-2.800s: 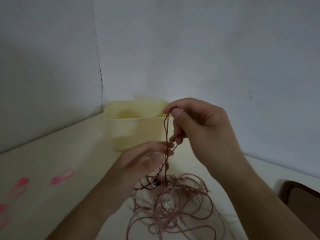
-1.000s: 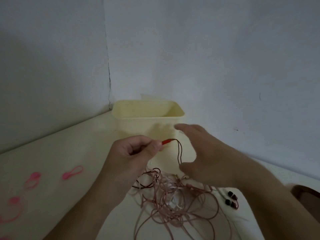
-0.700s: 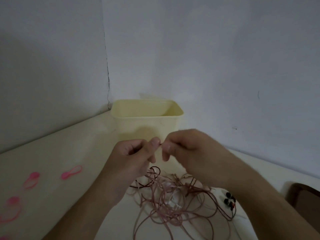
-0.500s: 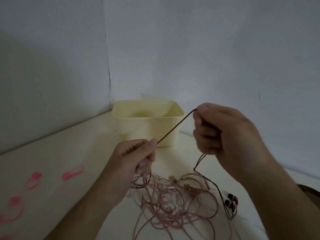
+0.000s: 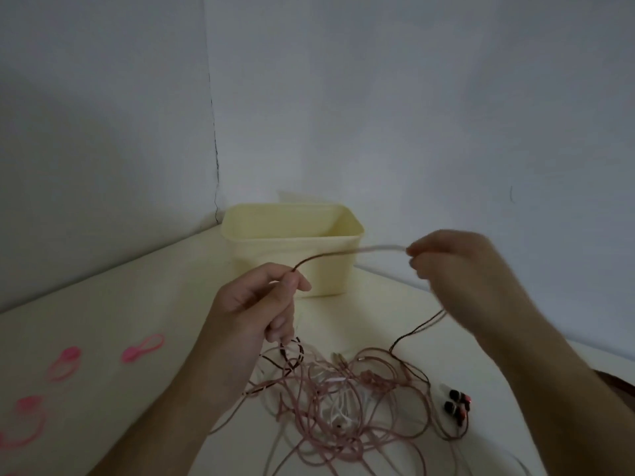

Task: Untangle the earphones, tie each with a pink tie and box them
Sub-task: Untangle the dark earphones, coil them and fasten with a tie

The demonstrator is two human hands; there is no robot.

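Overhead, a dark cord [image 5: 330, 256] spans between both hands: the left hand [image 5: 254, 304] pinches one end, the blurred right hand [image 5: 457, 269] grips the other. Below them, the tangled earphones [image 5: 336, 400] lie on the table [image 5: 103, 321] before the yellow box [image 5: 292, 255].

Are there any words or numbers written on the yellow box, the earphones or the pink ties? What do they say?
No text can be read anywhere.
Yellow box: plain walls, no label or print showing.
Tangled earphones: too thin and dim to show any brand.
Pink ties: plain, no marks.
Walls and table: bare, no signs.
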